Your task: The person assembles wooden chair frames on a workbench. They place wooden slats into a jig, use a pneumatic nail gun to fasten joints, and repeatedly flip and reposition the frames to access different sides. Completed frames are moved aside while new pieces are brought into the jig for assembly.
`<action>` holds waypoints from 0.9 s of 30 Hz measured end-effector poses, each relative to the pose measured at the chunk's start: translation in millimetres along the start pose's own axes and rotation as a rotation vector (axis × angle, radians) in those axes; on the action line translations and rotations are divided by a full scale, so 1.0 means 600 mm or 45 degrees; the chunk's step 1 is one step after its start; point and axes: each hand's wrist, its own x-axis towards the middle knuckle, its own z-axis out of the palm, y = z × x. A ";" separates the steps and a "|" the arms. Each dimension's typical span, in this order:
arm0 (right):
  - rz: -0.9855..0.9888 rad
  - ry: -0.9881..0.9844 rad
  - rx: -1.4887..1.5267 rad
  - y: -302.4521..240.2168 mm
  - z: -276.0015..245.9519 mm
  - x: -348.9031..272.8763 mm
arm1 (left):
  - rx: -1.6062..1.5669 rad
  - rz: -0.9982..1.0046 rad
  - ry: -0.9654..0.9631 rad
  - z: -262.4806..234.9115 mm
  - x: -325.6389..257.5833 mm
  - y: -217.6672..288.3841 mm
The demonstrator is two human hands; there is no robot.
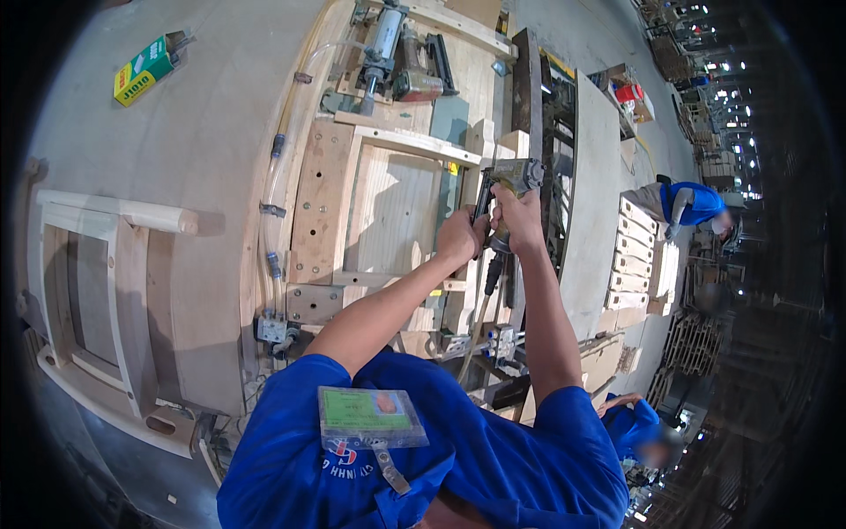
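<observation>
Creased blue shirt (502, 463); right hand (518, 216) grips metal nailer (522, 173).

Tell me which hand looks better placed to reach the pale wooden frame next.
Probably the left hand: both it and the right hand are on the nail gun, but the left is nearer the pale wooden frame.

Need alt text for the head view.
A person's bare left hand and right hand hold a grey metal nail gun near a pale rectangular wooden frame. A green-and-yellow cardboard box lies upper left; a co-worker in blue is at far right.
</observation>
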 end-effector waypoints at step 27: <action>-0.165 -0.484 -0.545 -0.081 0.076 0.037 | -0.217 -0.117 0.274 -0.054 0.044 0.027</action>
